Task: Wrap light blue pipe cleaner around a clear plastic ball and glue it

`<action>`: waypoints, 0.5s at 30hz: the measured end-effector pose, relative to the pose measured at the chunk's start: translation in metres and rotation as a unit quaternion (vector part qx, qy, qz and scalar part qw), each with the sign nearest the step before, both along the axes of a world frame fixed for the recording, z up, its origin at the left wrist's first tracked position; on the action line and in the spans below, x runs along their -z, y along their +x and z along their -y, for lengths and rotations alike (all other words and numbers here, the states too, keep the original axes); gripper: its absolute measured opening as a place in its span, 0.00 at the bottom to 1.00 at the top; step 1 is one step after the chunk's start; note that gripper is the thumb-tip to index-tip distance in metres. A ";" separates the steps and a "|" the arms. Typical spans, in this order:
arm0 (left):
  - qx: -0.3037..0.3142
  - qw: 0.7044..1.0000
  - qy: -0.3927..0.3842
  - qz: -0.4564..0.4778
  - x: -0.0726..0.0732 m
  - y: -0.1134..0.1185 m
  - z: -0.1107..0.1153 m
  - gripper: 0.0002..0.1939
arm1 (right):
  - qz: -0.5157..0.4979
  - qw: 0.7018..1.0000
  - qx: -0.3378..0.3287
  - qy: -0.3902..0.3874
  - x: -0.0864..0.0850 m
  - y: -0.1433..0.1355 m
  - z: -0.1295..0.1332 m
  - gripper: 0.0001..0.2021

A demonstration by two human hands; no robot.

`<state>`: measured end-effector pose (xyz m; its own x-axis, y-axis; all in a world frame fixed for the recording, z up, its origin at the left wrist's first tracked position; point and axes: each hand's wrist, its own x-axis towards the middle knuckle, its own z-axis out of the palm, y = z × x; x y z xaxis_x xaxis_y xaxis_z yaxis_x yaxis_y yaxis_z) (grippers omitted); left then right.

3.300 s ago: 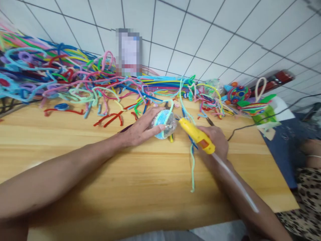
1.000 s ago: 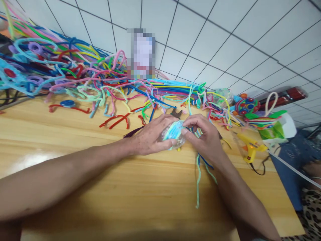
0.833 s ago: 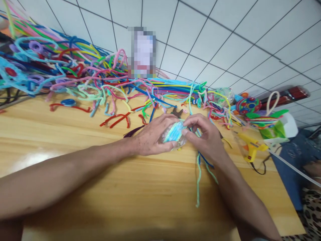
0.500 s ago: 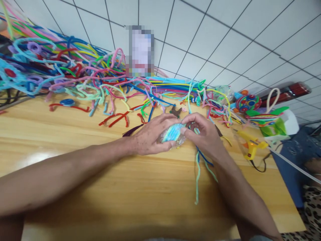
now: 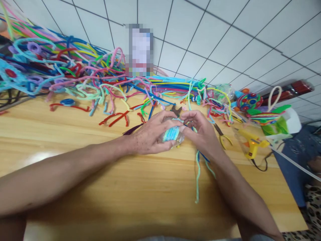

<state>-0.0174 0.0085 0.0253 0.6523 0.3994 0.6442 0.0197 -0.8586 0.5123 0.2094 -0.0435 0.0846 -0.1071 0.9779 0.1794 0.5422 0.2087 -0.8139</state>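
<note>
In the head view, a clear rounded piece banded with light blue and pale green pipe cleaners sits over the middle of the table. My left hand wraps round it from the left, fingers above and thumb below. At its right edge, my right hand has thumb and fingers pinched together against the banded part. What the pinch holds is too small and covered to make out. Pale green pipe cleaners and a dark blue one trail on the table below my right hand.
Loose coloured pipe cleaners heap along the wall. Pliers lie right of my right hand, with a yellow glue gun beyond. A decorated ball stands farther back. Part of another person shows at the right edge.
My right hand has shifted slightly left and up at the edge of the rounded piece, uncovering the pliers. My left fingers reach farther across its top.
</note>
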 end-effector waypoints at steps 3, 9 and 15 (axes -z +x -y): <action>-0.007 1.000 -0.004 0.004 -0.001 0.001 0.000 0.27 | -0.019 1.000 -0.010 0.004 0.002 0.001 -0.001 0.15; -0.024 1.000 -0.016 0.009 -0.004 0.003 -0.002 0.22 | 0.064 0.987 -0.014 0.146 -0.010 0.007 0.008 0.12; -0.022 0.999 -0.024 0.024 -0.003 0.003 -0.004 0.23 | 0.189 0.939 -0.071 0.279 -0.007 0.004 0.025 0.16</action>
